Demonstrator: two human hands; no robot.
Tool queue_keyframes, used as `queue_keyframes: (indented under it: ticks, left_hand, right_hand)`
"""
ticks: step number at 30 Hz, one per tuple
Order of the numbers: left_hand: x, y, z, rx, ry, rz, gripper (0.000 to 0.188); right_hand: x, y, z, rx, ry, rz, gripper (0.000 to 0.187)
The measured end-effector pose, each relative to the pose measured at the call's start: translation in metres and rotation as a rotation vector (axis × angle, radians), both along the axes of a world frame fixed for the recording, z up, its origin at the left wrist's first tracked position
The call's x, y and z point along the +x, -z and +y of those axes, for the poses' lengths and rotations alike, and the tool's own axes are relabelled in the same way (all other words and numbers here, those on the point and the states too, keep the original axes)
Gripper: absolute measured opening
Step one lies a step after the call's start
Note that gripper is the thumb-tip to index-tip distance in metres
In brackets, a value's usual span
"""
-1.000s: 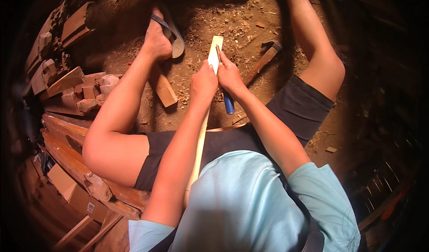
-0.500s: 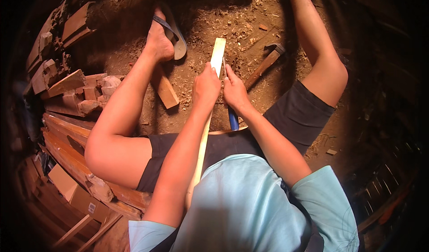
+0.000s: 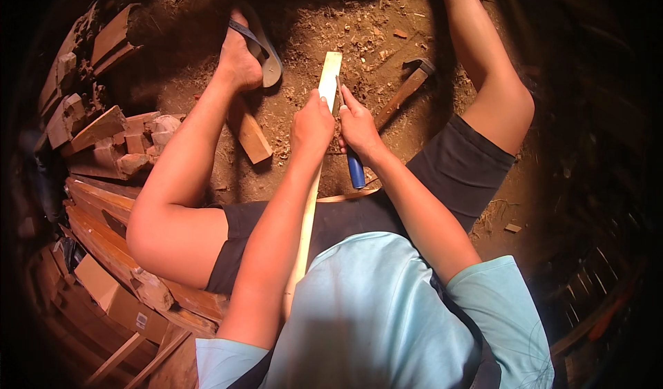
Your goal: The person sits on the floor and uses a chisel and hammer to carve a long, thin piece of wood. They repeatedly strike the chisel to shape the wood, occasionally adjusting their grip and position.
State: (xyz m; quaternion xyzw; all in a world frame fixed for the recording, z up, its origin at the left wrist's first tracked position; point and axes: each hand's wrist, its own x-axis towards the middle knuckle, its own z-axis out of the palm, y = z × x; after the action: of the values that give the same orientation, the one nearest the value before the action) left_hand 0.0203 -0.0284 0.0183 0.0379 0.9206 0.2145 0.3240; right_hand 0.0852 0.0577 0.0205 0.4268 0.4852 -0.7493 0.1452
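Note:
My left hand (image 3: 312, 123) is closed round a long pale wooden strip (image 3: 332, 71), its thumb lying along the upper part. The strip slopes back under my left forearm toward my body. Just to the right, my right hand (image 3: 359, 130) grips a blue-handled tool with a narrow metal blade (image 3: 356, 175). The blade's tip points away from me, close to the strip's right edge; whether it touches the wood cannot be made out. The blue handle end sticks out below my right palm.
A wooden-handled hammer-like tool (image 3: 400, 99) lies on the dirt floor right of my hands. Left are a wooden block (image 3: 254, 140), my sandalled foot (image 3: 242, 68) and stacked timber (image 3: 110, 140). Wood shavings litter the ground ahead. A cardboard box (image 3: 131, 313) sits lower left.
My right hand and the bladed tool have shifted slightly forward along the strip. My left hand keeps its hold. The whole view has moved a little.

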Motion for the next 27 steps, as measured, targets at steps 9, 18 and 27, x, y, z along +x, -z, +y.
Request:
queue_keyframes:
  ticks: [9, 18, 27]
  left_hand:
    - [0.0, 0.007, -0.005, 0.008, 0.037, 0.029, 0.043]
    - [0.002, 0.004, -0.004, -0.006, 0.016, 0.001, 0.043]
    - [-0.001, 0.001, -0.003, -0.031, 0.05, -0.004, 0.043]
  right_hand:
    - [-0.005, 0.011, -0.002, 0.029, 0.02, 0.05, 0.053]
    - [0.006, 0.01, -0.011, 0.075, -0.024, -0.002, 0.054]
    - [0.006, 0.007, -0.012, -0.126, 0.112, -0.004, 0.056]
